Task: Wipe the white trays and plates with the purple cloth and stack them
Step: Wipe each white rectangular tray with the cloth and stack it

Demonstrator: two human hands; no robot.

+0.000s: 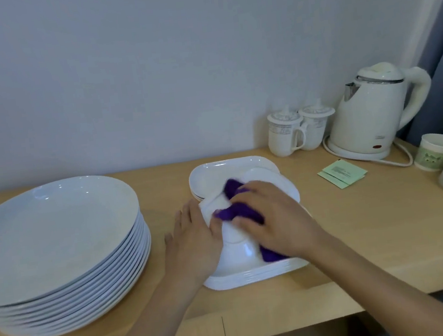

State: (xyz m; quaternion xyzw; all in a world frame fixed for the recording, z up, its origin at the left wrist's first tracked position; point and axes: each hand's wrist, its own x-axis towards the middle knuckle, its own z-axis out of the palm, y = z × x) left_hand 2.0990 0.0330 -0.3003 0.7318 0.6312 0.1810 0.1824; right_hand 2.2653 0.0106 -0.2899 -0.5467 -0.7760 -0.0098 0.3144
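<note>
Risk: glossy white rounded-square tray (237,251) appears tilted atop white tray stack (256,276). Left hand (192,235) holds left rim only, thumb on top. Hard stroke from right hand (272,217), fingers bunched over crumpled purple cloth (235,191), could slide tray off stack and chip rims.

Location: counter (362,234) front edge, centre. Round white plate stack (55,230) at left end.

Tray surface: shiny, no visible marks.

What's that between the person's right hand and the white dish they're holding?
A bunched purple cloth: the right hand grips it against the white rectangular tray, which the left hand holds. The head view shows it.
</note>
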